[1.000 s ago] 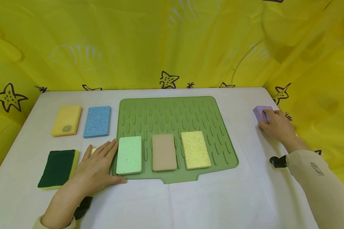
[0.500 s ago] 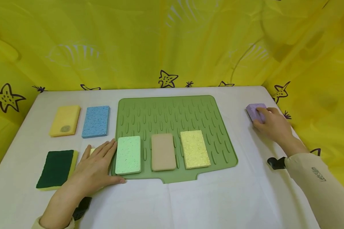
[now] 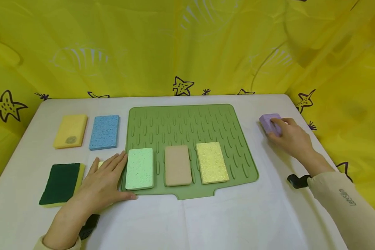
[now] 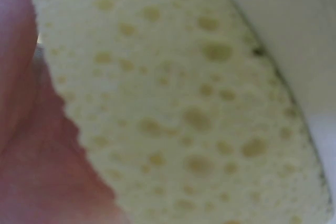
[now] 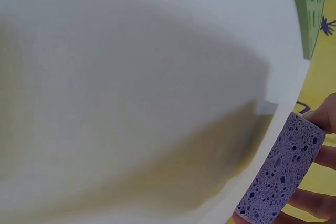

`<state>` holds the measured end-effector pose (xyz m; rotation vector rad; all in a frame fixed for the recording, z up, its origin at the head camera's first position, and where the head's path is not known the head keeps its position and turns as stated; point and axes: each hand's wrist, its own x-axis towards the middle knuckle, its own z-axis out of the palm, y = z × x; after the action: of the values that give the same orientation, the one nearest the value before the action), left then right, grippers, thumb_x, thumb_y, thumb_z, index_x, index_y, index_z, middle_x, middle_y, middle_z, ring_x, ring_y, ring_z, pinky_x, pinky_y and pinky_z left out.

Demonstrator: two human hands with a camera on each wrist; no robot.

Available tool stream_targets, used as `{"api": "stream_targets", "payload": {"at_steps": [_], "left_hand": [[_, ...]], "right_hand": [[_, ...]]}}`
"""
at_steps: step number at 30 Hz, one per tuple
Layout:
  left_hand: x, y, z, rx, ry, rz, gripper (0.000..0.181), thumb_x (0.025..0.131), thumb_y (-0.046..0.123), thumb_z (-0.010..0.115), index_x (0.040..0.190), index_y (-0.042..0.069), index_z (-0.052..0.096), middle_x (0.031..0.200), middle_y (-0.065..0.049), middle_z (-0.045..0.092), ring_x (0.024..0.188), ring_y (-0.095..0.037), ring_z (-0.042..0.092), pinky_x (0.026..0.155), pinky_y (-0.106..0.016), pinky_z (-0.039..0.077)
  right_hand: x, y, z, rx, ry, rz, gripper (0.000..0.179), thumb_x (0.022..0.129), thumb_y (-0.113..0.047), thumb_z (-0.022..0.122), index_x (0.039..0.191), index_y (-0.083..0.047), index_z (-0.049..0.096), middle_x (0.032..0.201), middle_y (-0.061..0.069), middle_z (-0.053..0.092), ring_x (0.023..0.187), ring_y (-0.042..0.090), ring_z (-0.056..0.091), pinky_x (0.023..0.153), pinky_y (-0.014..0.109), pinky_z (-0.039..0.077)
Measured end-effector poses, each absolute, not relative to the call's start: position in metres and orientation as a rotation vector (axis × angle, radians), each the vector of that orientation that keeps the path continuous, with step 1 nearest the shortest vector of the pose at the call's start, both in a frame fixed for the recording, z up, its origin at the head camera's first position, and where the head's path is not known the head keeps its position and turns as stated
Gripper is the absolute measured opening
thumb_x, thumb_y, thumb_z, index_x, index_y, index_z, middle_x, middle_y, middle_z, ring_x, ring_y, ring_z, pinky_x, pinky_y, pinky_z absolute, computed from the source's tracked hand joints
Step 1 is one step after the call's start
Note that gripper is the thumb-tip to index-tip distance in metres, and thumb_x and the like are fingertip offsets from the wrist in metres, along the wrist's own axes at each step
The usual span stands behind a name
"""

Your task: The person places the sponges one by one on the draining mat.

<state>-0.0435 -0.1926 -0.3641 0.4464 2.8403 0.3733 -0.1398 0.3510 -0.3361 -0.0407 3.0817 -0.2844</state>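
Observation:
My right hand (image 3: 292,137) pinches a purple porous sponge (image 3: 265,121) between thumb and fingers, right of the green ridged mat (image 3: 181,116). In the right wrist view, the purple sponge (image 5: 283,169) shows its dark-pored side, with fingertips behind it. My left hand (image 3: 101,184) lies with fingers extended at the mat's left edge, thumb out along its lower corner. Mostly hidden beneath that hand is a pale yellow sponge (image 4: 173,98), which fills the left wrist view. On the mat's front part lie a mint green sponge (image 3: 140,168), a beige one (image 3: 177,165) and a speckled yellow one (image 3: 212,162).
Left of the mat, a yellow sponge (image 3: 70,131) and a blue sponge (image 3: 104,132) lie side by side. A sponge with a dark green scouring face (image 3: 61,183) sits nearer. Yellow patterned cloth (image 3: 150,52) rises behind the white table (image 3: 231,222) and at both sides.
My right hand has carried the purple sponge leftward, closer to the mat. My left hand and the other sponges have stayed in place.

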Motion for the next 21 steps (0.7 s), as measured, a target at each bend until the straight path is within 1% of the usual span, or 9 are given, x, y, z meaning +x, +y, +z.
{"api": "stream_targets", "payload": {"at_steps": [9,21], "left_hand": [[-0.043,-0.194,-0.364,0.456,2.844,0.37,0.127,0.064,0.074,0.075,0.155,0.0,0.027,0.162,-0.019,0.027,0.147,-0.041,0.028,0.114,-0.072,0.013],[-0.044,-0.193,-0.363,0.452,2.84,0.377,0.126,0.064,0.073,0.076,0.155,-0.001,0.027,0.162,-0.019,0.027,0.147,-0.042,0.028,0.115,-0.072,0.012]], "right_hand": [[-0.131,0.331,-0.333,-0.136,3.124,-0.276,0.057,0.093,-0.03,0.06,0.143,-0.006,0.047,0.138,0.034,0.044,0.1,0.054,0.059,0.072,0.069,0.049],[-0.119,0.311,-0.329,-0.191,3.154,-0.296,0.057,0.091,-0.028,0.063,0.142,-0.007,0.05,0.139,0.031,0.047,0.1,0.05,0.061,0.069,0.066,0.052]]}}
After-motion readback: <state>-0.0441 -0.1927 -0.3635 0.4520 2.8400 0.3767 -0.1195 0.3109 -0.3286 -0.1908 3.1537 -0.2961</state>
